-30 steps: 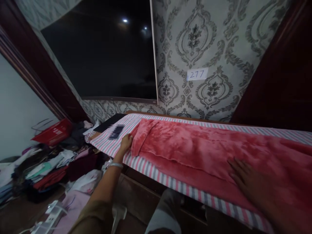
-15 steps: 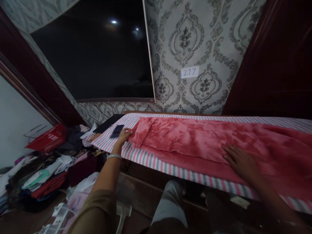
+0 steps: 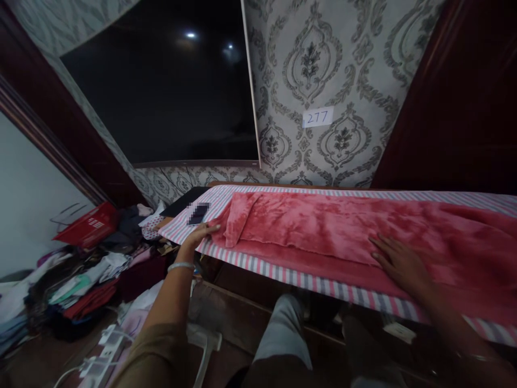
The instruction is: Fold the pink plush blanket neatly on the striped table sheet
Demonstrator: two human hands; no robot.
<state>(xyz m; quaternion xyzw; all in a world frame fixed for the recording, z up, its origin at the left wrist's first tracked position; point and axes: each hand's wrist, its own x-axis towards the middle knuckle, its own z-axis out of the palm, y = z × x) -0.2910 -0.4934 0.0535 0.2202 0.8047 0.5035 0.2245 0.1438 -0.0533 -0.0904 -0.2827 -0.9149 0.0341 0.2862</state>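
A long piece of red plush fabric (image 3: 299,221) lies folded along a table covered with a striped cloth (image 3: 278,272). My left hand (image 3: 202,233) is at the fabric's left end, fingers stretched out and fingertips touching its corner. Close to that end, a narrow flap (image 3: 242,215) is turned over on top. My right hand (image 3: 398,264) rests flat on the fabric farther right, fingers apart. Just beyond my left hand a dark phone (image 3: 197,214), partly pixelated, lies on the striped cloth.
A large television (image 3: 169,86) hangs behind the table, beside a numbered paper label (image 3: 318,116). Piled clothes (image 3: 89,283) and a red basket (image 3: 86,223) are at the left. A white power strip (image 3: 105,350) lies low on the left; my knee (image 3: 283,334) is below the table edge.
My left hand has shifted slightly down, its fingers going from curled at the fabric's corner to stretched out. The corner now lies spread farther left. My right hand stays in place.
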